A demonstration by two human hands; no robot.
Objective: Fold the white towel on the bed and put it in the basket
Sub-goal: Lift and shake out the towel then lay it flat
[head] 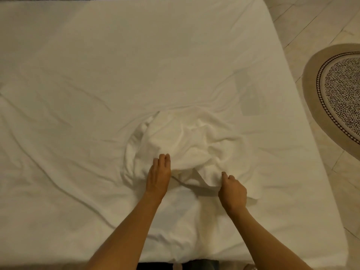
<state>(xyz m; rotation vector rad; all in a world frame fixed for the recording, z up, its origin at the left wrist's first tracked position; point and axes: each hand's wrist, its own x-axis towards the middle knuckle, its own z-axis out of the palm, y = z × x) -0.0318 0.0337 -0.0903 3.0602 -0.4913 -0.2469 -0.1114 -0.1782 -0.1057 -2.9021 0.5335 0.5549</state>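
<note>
A: Starting from the left, what do you see?

B: A bed [78, 75] covered by a wrinkled white sheet, filling most of the view. Near its middle, toward the near edge, the white towel [187, 141] lies in a crumpled heap on the sheet.

A: And the hands?

B: The left hand [158, 175] lies flat, fingers [162, 158] straight and held together, pressing on the towel's near left edge. It grips nothing. The right hand [232, 190] is curled closed, pinching a fold of the towel at its near right edge, and the cloth rises slightly there. The two hands are apart, with a bunched ridge of towel between them.

A: Anything farther right?

B: Beyond the bed's right edge there is a pale tiled floor [311, 20], and on it an oval rug [339, 94] with a tan border and a dark speckled centre, cut off by the frame.
</note>
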